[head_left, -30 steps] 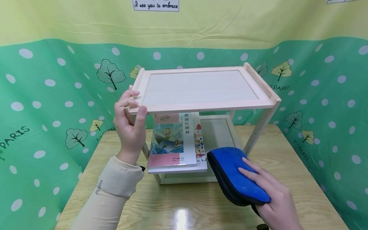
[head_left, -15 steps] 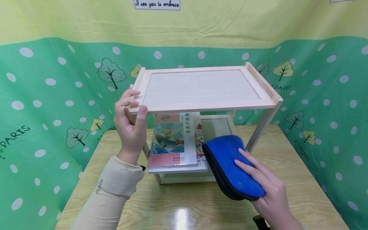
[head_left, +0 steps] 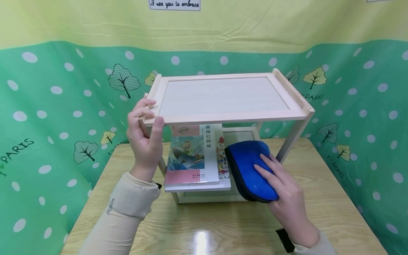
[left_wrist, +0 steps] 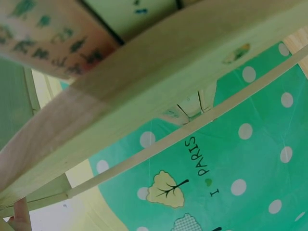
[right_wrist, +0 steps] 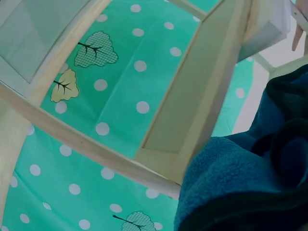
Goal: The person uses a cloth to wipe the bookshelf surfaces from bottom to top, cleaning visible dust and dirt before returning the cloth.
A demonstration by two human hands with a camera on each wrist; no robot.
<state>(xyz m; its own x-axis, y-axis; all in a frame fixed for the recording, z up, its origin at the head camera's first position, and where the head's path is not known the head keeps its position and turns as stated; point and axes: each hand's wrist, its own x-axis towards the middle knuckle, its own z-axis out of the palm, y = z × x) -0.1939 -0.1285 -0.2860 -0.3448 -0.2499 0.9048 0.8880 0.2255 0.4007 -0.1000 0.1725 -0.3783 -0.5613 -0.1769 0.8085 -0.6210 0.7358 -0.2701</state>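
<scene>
A small two-tier wooden shelf (head_left: pixel 223 99) stands on the table. With thumb at the front edge and fingers over the side, my left hand (head_left: pixel 144 140) grips the top board's left front corner. My right hand (head_left: pixel 285 194) holds a soft blue cloth item with black edging (head_left: pixel 251 173), fingers on top and thumb hidden beneath. The item is at the lower tier's right front, beside two stacked books (head_left: pixel 191 159). Its fuzzy surface (right_wrist: pixel 240 178) and a black loop show in the right wrist view. Contact with the lower board is hidden in the head view.
The shelf's right front leg (head_left: pixel 290 140) rises just behind the blue item. Bare lower board (head_left: pixel 243 136) shows behind it. Wood-grain table (head_left: pixel 178 230) extends in front. A green and yellow printed cloth (head_left: pixel 79 88) hangs around the back and sides.
My right hand has moved the blue item forward, away from me, and slightly left, toward the lower tier beside the books. The left hand keeps its hold on the shelf corner.
</scene>
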